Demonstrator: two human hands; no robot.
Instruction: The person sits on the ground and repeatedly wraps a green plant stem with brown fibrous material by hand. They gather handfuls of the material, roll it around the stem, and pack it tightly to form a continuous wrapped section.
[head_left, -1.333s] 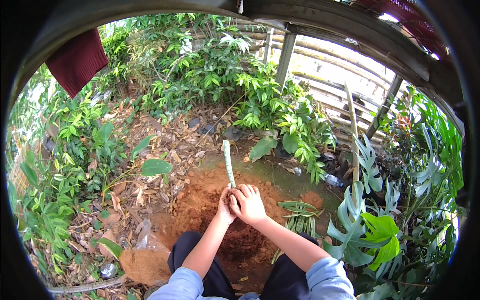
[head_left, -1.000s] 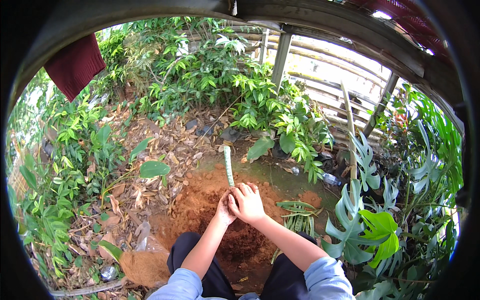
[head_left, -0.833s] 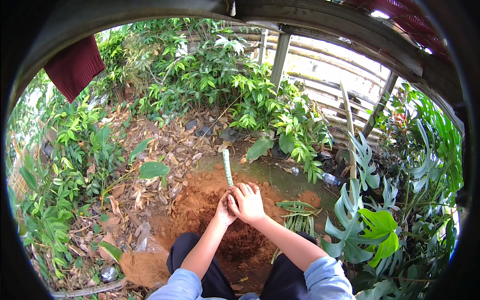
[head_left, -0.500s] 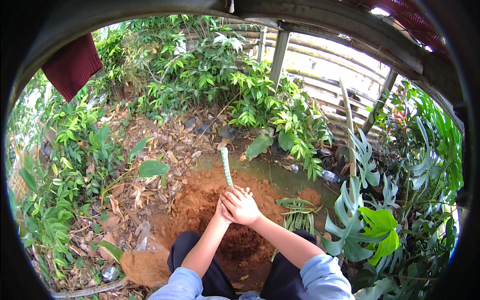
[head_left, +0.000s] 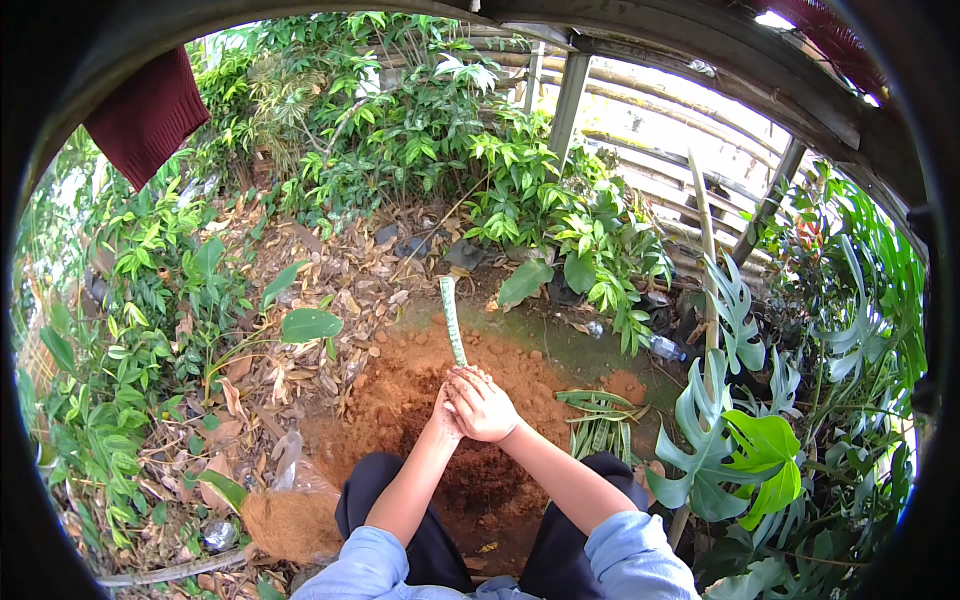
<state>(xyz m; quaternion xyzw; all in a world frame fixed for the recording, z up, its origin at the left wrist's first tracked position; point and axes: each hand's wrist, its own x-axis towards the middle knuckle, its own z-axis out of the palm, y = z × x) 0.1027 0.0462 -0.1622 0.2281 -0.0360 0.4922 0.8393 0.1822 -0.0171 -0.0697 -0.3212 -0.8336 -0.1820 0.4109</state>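
My left hand (head_left: 446, 414) and my right hand (head_left: 482, 407) are cupped together over the dug soil, fingers closed over one another. Out of the top of them rises a banded green snake plant leaf (head_left: 452, 318), nearly upright with a slight lean to the left. Its lower end is hidden inside my hands, so whatever surrounds it there does not show. Dirt clings to my fingers. Beneath them lies loose reddish-brown soil (head_left: 400, 385), darker close to my knees.
Several cut striped leaves (head_left: 600, 420) lie right of the soil. At lower left is a bundle of brown fibre (head_left: 290, 522) in clear plastic. Large split-leaf plants (head_left: 705, 440) crowd the right side. A plastic bottle (head_left: 665, 348) lies near the bamboo fence (head_left: 690, 150).
My hands stay clasped around the leaf's base, with the fingers shifted slightly. The leaf now leans a little more to the left, and the view has moved slightly.
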